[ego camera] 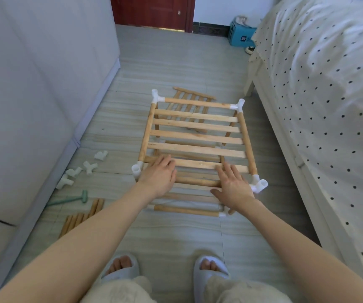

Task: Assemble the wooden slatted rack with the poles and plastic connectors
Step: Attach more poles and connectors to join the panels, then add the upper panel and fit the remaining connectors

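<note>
The person wears pale grey open-toed slippers (209, 272), fluffy cream trousers (121, 289), arms unsleeved.

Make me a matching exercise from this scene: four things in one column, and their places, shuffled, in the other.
Things:
1. loose white connectors
2. green mallet
3. spare slatted panel
4. blue box

Places:
A. flat on the floor beyond the rack
B. by the cabinet's base, left of the rack
C. far end of the floor, beside the bed
D. on the floor, just above the loose poles

Pairs: 1-B, 2-D, 3-A, 4-C
</note>
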Demonstrator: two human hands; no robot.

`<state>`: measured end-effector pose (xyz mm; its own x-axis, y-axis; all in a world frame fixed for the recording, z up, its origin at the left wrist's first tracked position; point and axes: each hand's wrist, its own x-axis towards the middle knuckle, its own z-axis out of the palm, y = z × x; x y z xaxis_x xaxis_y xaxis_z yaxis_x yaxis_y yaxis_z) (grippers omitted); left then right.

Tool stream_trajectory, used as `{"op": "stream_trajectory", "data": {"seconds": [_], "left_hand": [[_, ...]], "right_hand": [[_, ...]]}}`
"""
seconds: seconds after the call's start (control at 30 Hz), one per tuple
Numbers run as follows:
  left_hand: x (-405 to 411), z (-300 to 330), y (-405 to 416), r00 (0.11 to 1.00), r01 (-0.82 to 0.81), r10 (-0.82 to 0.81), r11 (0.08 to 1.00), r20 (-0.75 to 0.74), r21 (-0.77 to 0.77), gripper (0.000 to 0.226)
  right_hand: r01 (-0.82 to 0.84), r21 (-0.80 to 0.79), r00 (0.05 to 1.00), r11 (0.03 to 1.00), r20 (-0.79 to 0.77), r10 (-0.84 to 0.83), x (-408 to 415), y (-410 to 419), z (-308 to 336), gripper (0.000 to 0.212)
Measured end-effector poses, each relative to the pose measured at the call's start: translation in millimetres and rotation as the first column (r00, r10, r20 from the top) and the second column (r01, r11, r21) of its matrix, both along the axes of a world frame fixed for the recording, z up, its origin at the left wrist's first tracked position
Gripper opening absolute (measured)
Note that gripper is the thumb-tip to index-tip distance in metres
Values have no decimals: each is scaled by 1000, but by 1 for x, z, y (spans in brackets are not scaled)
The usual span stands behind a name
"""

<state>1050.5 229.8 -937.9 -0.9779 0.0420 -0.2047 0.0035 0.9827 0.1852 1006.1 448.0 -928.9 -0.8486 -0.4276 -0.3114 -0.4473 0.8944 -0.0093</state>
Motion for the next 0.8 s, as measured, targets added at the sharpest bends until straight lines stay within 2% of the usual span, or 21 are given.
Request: {"op": "stream_trajectory", "data": {"seconds": [0.1, 0.13, 0.23, 0.33, 0.43, 0.6, 0.73, 0.8], "left_hand": [[29, 5, -2, 997, 74, -72, 995, 26, -73, 48], [40, 7, -3, 996, 87, -86, 995, 27, -45, 49], [70, 11, -12, 997, 65, -72, 979, 26, 192, 41], [96, 11, -38, 999, -16, 5, 959, 41, 284, 35], [127, -10, -82, 979, -200, 181, 934, 90, 295, 36], [194, -73, -149, 866, -501, 459, 803, 201, 324, 40], [240, -135, -188, 674, -739, 670, 617, 312, 271, 53], [250, -161, -199, 608, -793, 714, 565, 348, 226, 55]], "right_hand": [[-70, -21, 992, 997, 101, 72, 31, -15, 20, 70], [-99, -51, 983, 994, 149, 106, 41, -21, 29, 69], [-202, -64, 915, 977, 344, 211, 63, -47, 56, 60], [-314, -12, 849, 949, 444, 287, 77, -89, 73, 50], [-401, -24, 809, 916, 459, 366, 87, -136, 70, 44], [-509, -5, 742, 861, 505, 442, 106, -215, 9, 46], [-479, -114, 701, 870, 547, 457, 133, -269, -68, 46], [-518, -135, 668, 845, 553, 498, 146, -286, -107, 48]]}}
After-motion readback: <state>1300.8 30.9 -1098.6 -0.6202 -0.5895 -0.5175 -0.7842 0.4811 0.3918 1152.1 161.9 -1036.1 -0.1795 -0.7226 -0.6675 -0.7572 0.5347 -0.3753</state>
